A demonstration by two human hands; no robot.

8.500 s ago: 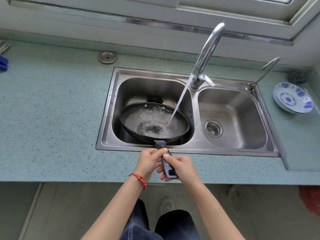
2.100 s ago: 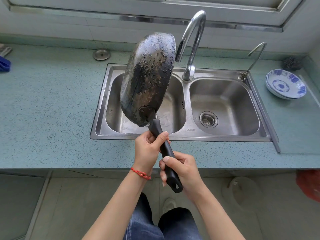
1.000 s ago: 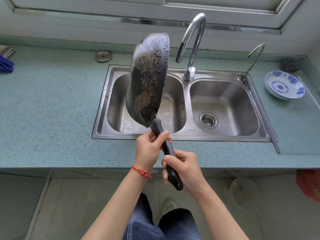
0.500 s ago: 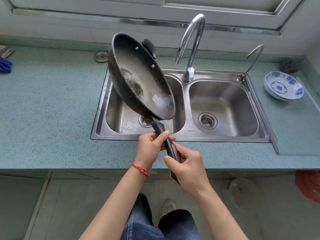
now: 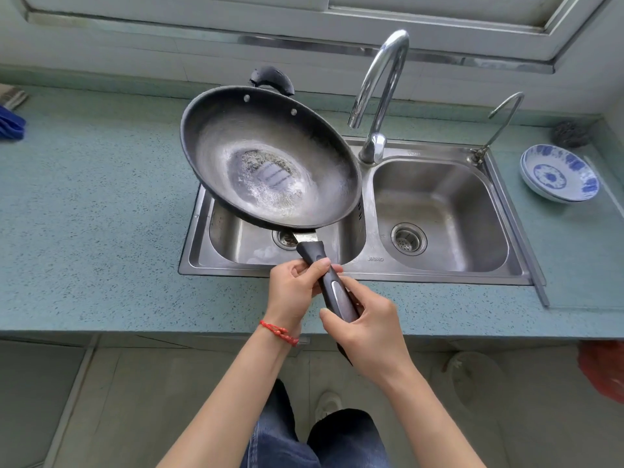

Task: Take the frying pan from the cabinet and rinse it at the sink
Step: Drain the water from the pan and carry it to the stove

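The black frying pan (image 5: 270, 163) hangs in the air above the left basin of the steel double sink (image 5: 439, 278), its wet inside facing up toward me. Its long dark handle (image 5: 332, 287) points back at me. My left hand (image 5: 293, 292) grips the handle near the pan, a red string on the wrist. My right hand (image 5: 366, 327) grips the handle's lower end. The tall chrome tap (image 5: 381, 96) stands between the basins with no water running. The pan hides most of the left basin.
Stacked blue-and-white bowls (image 5: 559, 173) sit on the counter at the right, with a steel scourer (image 5: 570, 133) behind them. A thin second spout (image 5: 499, 123) rises at the sink's back right corner. A blue item (image 5: 10, 125) lies at the far left. The speckled teal counter (image 5: 84, 204) surrounds the sink.
The tap's water has stopped. I lifted the pan from the basin, held it on edge with its scorched underside toward me, then rolled it back until its inside faces up.
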